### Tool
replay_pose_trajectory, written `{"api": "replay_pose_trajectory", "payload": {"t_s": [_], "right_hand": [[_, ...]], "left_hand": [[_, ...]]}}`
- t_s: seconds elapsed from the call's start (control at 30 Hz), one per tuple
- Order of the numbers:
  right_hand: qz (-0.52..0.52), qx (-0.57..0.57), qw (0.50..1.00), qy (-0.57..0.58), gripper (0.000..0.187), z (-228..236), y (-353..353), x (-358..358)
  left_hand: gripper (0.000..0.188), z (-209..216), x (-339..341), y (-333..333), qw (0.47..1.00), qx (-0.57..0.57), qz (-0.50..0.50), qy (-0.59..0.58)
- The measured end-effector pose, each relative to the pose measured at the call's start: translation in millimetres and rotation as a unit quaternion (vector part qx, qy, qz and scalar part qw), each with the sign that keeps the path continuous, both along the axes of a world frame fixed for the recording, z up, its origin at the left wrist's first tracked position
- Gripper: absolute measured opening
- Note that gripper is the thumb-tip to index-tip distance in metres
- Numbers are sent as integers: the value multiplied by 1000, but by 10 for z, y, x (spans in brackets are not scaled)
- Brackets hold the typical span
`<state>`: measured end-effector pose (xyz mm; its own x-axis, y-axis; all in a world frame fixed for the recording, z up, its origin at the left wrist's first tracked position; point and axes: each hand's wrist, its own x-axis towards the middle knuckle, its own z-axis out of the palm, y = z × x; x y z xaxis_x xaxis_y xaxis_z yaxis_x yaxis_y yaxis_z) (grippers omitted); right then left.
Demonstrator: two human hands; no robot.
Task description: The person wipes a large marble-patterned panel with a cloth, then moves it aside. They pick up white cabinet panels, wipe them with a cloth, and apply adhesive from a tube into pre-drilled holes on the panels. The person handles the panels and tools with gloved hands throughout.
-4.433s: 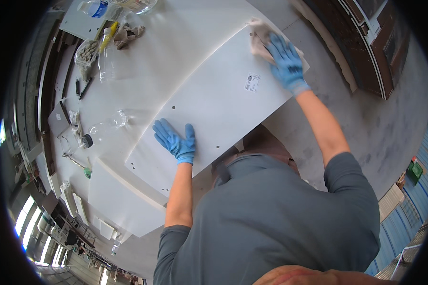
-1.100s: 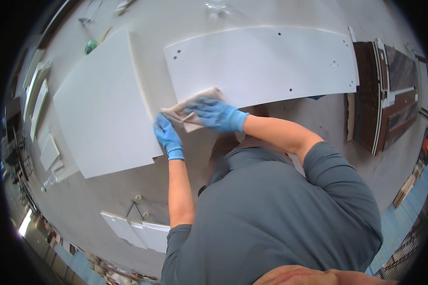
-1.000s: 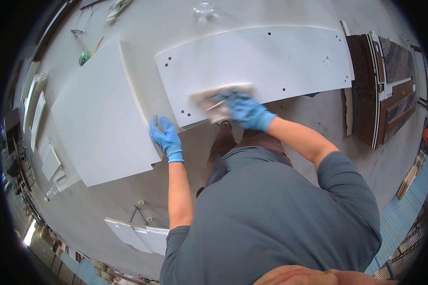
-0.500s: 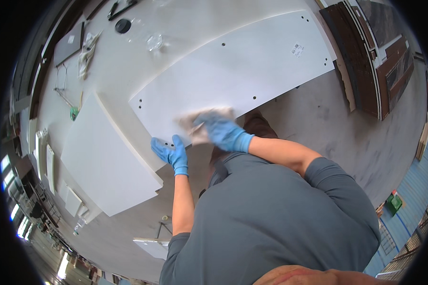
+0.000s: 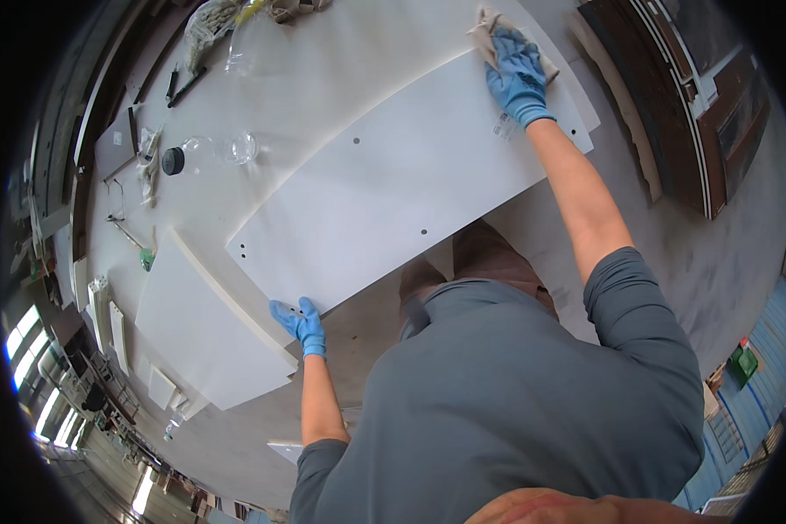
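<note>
A long white panel [image 5: 349,205] with one curved edge and several small dark holes lies flat in front of me. My right hand [image 5: 517,80], in a blue glove, reaches to the panel's far right end and presses a beige cloth [image 5: 485,33] against it. The cloth sticks out around the fingers, and the palm side is hidden. Below the wrist a printed sticker [image 5: 504,127] shows on the panel. At the panel's near left corner rests my left hand [image 5: 301,328], also in a blue glove, with its thumb and fingers spread beside the holes.
Another white curved panel [image 5: 210,327] lies to the left. Beyond are a clear plastic bottle [image 5: 240,148], a black cap [image 5: 173,161], a black pen-like tool [image 5: 186,87] and a bag of small parts [image 5: 208,26]. Stacked brown boards [image 5: 655,96] stand at the right.
My right hand has swept the cloth from the panel's near left part to its far right end, the arm now stretched out. My left hand stays at the corner. The view has shifted.
</note>
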<state>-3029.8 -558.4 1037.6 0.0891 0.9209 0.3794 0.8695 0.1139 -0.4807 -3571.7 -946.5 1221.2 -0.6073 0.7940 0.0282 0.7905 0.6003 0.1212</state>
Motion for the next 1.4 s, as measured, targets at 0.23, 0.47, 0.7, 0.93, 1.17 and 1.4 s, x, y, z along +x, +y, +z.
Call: {"api": "replay_pose_trajectory", "payload": {"t_s": [0.23, 0.47, 0.7, 0.93, 1.17, 1.4], "right_hand": [[248, -180, 947, -100, 43, 339, -115, -278], [32, -10, 999, 18, 51, -162, 488, 286], [77, -27, 992, 93, 52, 88, 1040, -936], [135, 21, 990, 21, 57, 468, 1211, -2086], [140, 42, 989, 33, 54, 449, 1302, -2239], [158, 34, 986, 32, 59, 500, 1270, -2336]], "left_hand": [[92, 142, 77, 54, 999, -40, 5, 4], [96, 164, -61, -12, 998, -53, 19, -6], [96, 354, -49, -57, 998, -63, 10, 26], [61, 812, -195, 1328, 982, 132, -50, 127], [44, 1087, -1231, 4158, 904, 203, -334, 173], [34, 978, -1546, 5687, 861, 170, -410, 249]]}}
